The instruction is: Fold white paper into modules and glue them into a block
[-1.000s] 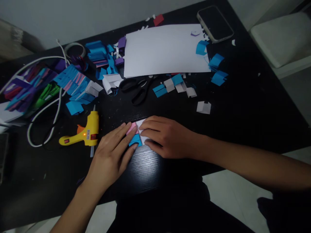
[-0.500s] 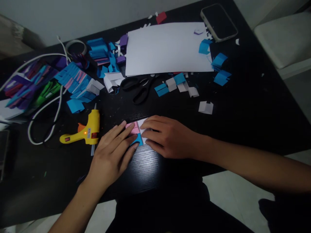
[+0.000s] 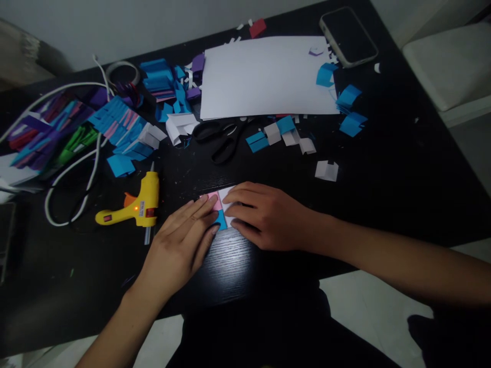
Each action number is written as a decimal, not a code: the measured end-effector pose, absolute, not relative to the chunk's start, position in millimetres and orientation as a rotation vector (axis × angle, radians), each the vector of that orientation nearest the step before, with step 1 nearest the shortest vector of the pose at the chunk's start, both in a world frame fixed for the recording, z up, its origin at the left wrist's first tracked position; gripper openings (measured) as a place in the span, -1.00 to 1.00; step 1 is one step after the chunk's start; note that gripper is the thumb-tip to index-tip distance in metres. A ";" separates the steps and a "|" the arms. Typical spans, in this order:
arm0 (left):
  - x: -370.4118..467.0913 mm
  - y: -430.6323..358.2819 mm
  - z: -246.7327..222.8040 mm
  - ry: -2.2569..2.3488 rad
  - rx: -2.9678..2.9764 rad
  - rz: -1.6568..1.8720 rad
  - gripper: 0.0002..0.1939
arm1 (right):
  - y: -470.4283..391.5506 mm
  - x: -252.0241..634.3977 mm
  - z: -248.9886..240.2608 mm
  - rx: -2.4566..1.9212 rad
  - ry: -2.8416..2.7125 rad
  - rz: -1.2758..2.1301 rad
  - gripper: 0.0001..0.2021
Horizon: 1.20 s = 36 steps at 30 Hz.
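Flat on the black table lies a small joined piece of folded paper, with a pink square, a blue square and a white part. My left hand presses on the pink and blue side with its fingers stretched out. From the other side, my right hand rests its slightly bent, spread fingers on the white part and covers much of it. To the left of my left hand lies a yellow glue gun, its small light glowing orange.
Black scissors lie beyond my hands, below a large white sheet. Folded paper pieces are scattered nearby. A heap of coloured paper and a white cable lie left; a phone lies far right.
My left hand's fingers have drawn slightly closer together and shifted on the pink and blue squares. My right hand stays in place. The whole view has shifted a little.
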<state>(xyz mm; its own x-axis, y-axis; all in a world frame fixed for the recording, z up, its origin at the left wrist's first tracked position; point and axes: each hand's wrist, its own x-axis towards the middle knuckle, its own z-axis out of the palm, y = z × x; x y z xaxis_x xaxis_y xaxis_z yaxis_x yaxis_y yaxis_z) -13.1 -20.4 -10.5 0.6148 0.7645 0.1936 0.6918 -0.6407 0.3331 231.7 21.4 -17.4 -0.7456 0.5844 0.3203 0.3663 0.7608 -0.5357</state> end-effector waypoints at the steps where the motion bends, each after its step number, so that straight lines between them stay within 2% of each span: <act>1: -13.0 -20.7 -10.8 1.199 2.615 0.469 -0.61 | 21.4 231.7 -17.2 -0.719 -2.477 0.616 -0.79; 10: -11.8 -18.9 -11.5 1.195 2.611 0.471 -0.69 | 21.1 229.7 -20.2 -0.826 -2.322 0.579 -0.79; 15: -12.2 -19.6 -11.8 1.189 2.560 0.573 -0.74 | 21.3 228.1 -21.4 -1.085 -2.329 0.500 -0.59; 20: -9.0 -19.5 -8.9 1.300 2.432 0.777 -0.72 | 23.0 227.3 -19.6 -1.093 -2.268 0.632 -0.82; 23: -5.9 -18.5 -7.2 1.404 2.297 0.825 -0.66 | 23.8 226.2 -19.3 -1.070 -2.213 0.733 -0.89; 26: -3.3 -17.8 -8.3 1.503 2.098 0.828 -0.48 | 23.0 225.2 -17.3 -1.076 -2.090 0.852 -0.90; 30: -0.6 -16.0 -6.9 1.496 1.782 0.878 -0.37 | 20.1 225.4 -8.6 -1.030 -1.768 1.196 -0.91; 32: 1.2 -13.2 -1.6 1.417 1.662 0.892 -0.45 | 18.2 225.9 -3.1 -0.967 -1.628 1.329 -0.89; 36: 4.5 -4.5 11.9 1.281 1.592 0.838 -0.85 | 15.2 226.4 4.9 -0.939 -1.523 1.411 -0.87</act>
